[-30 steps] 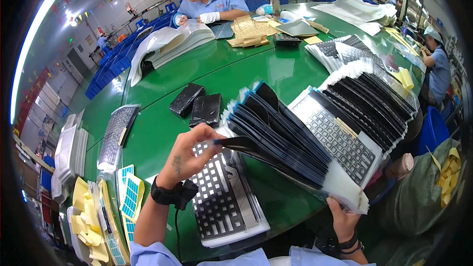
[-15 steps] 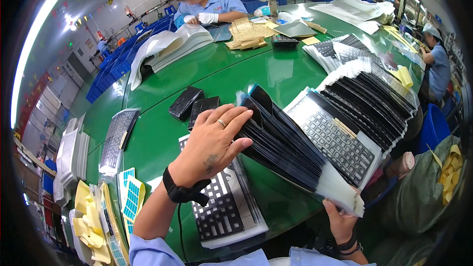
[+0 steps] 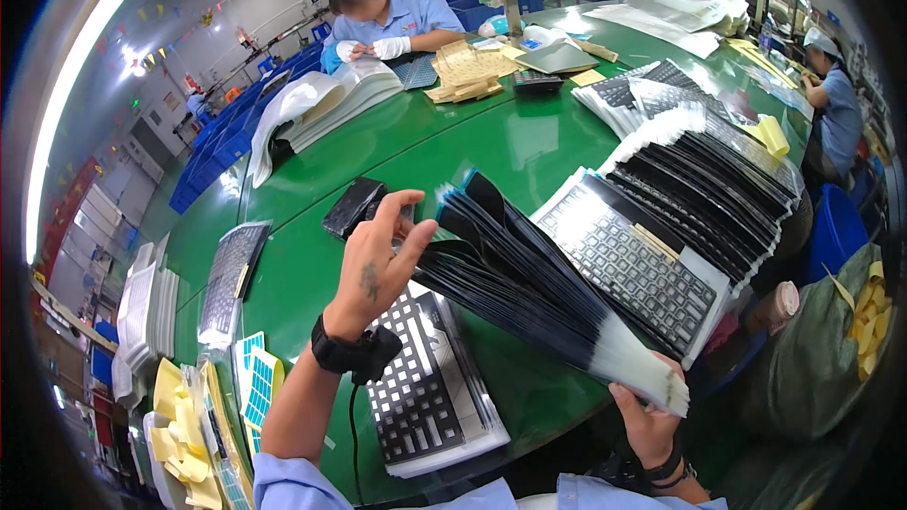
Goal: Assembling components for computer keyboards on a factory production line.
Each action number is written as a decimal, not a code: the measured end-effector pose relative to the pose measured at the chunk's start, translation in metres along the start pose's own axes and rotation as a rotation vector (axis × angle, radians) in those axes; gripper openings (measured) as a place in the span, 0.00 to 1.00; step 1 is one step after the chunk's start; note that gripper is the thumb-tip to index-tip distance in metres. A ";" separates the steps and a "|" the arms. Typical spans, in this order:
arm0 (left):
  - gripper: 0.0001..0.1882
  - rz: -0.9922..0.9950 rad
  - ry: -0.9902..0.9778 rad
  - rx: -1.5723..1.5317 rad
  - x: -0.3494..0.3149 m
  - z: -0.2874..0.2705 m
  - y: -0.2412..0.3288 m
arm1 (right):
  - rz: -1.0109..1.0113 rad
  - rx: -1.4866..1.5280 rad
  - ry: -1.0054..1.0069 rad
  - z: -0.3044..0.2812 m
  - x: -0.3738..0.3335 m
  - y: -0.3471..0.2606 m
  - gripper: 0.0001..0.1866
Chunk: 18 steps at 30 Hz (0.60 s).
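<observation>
left hand (image 3: pixel 376 266) spread near black sheaf (image 3: pixel 529 283) | right hand (image 3: pixel 647 423) pinching its white end | green table (image 3: pixel 302 264) stretches leftward

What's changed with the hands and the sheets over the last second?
Left hand let go of the dark sheet it was pinching at the left edge of the fanned bundle, passed over the bundle's far end, and is now back at its left, thumb and fingers spread; contact unclear. That sheet no longer sticks out separately.

Unchanged: right hand gripping the bundle's white near end; stack with square cutouts on the table.
</observation>
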<state>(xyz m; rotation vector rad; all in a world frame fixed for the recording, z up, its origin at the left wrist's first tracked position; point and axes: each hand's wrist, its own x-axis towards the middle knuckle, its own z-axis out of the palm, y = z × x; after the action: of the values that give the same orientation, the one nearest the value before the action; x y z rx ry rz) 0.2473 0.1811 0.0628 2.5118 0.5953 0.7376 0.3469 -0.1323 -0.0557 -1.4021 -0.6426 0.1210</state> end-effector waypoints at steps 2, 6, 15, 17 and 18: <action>0.13 -0.001 0.000 -0.042 0.004 0.001 -0.005 | -0.028 -0.092 -0.045 -0.002 0.000 -0.002 0.20; 0.06 0.163 0.177 -0.164 -0.003 0.013 -0.013 | -0.097 -0.145 -0.070 -0.003 0.001 -0.003 0.20; 0.08 0.031 -0.281 -0.416 -0.008 -0.019 -0.033 | -0.002 -0.062 -0.029 -0.003 0.004 -0.005 0.21; 0.14 0.038 -0.342 -0.336 -0.003 -0.020 -0.025 | 0.008 -0.062 -0.040 -0.004 0.004 -0.005 0.21; 0.15 0.040 -0.393 -0.292 0.001 -0.025 -0.021 | 0.009 -0.059 -0.042 -0.004 0.004 -0.005 0.21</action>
<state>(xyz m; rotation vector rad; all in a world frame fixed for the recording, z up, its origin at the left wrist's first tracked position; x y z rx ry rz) 0.2274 0.2057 0.0710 2.3091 0.2763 0.3003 0.3510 -0.1346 -0.0500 -1.4625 -0.6791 0.1395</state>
